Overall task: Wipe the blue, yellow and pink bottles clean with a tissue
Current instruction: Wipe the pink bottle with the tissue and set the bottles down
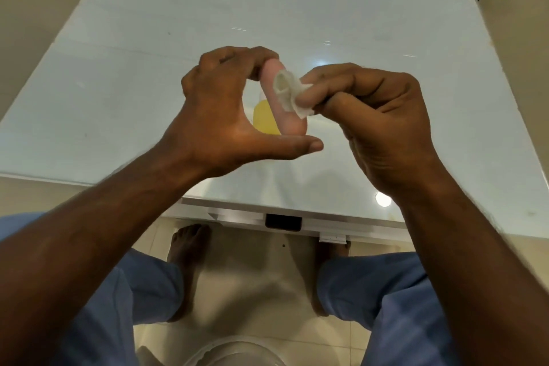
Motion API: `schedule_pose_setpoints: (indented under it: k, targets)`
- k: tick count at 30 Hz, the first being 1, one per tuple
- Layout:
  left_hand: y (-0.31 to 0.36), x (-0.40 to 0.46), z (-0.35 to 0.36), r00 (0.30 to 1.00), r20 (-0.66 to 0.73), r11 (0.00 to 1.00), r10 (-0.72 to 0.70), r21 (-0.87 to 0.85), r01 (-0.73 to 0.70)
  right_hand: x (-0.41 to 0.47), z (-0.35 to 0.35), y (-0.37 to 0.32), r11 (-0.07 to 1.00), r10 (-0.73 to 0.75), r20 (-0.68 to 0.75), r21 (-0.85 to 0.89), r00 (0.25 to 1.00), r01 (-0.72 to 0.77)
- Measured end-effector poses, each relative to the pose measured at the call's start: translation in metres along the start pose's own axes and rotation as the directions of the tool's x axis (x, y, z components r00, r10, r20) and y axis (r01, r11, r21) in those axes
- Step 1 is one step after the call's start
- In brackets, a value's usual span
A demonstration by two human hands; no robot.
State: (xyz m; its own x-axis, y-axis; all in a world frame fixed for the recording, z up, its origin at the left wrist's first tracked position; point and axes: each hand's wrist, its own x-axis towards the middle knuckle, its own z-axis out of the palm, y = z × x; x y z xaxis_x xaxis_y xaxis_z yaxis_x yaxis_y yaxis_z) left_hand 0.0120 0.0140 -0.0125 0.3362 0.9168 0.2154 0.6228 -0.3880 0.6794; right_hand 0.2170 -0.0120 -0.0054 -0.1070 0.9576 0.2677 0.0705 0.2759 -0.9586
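Endwise, the left hand (225, 116) pinches the pink bottle (274, 104); the right hand (377, 116) presses tissue (289, 93) against it.

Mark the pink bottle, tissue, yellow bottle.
pink bottle (269, 89), head view, upper side of body
tissue (286, 92), head view, crumpled middle
yellow bottle (264, 116), head view, visible body behind left hand

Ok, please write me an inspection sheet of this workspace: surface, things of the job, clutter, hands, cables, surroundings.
Surface: white glossy table, with light reflections.
Job's things: pink bottle held above the table; tissue pressed on it; yellow bottle behind it, partly hidden; blue bottle not seen.
Clutter: nothing seen.
Hands: left hand grips the pink bottle end to end; right hand pinches the tissue.
Cables: nothing seen.
Surroundings: beige tiled floor, bare feet, blue trousers, a pale round container at the bottom edge.
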Motion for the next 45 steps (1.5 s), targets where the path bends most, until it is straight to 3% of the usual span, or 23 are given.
schedule_pose_setpoints:
  k: [4, 7, 11, 45]
  targets:
    - [0.0016, -0.0038, 0.0071, 0.998, 0.063, 0.999, 0.019, -0.027, -0.017, -0.0003, 0.0027, 0.0049, 0.996, 0.017, -0.058, -0.083, 0.998, -0.022]
    - [0.0014, -0.001, 0.0039, 1.0, 0.023, 0.998, 0.013, -0.059, -0.012, -0.0005, 0.0032, -0.0003, 0.998, -0.031, -0.037, -0.055, 0.999, 0.029]
    - [0.0028, -0.0001, 0.0031, 1.0, 0.02, 0.999, 0.004, -0.033, -0.004, -0.0002, 0.0072, 0.0014, 0.995, 0.006, -0.1, -0.097, 0.995, -0.015]
    - [0.0057, -0.0022, 0.0088, 0.997, 0.071, 0.999, -0.008, -0.04, 0.011, 0.0011, 0.0046, 0.0021, 0.986, 0.036, -0.123, -0.158, 0.992, -0.056]
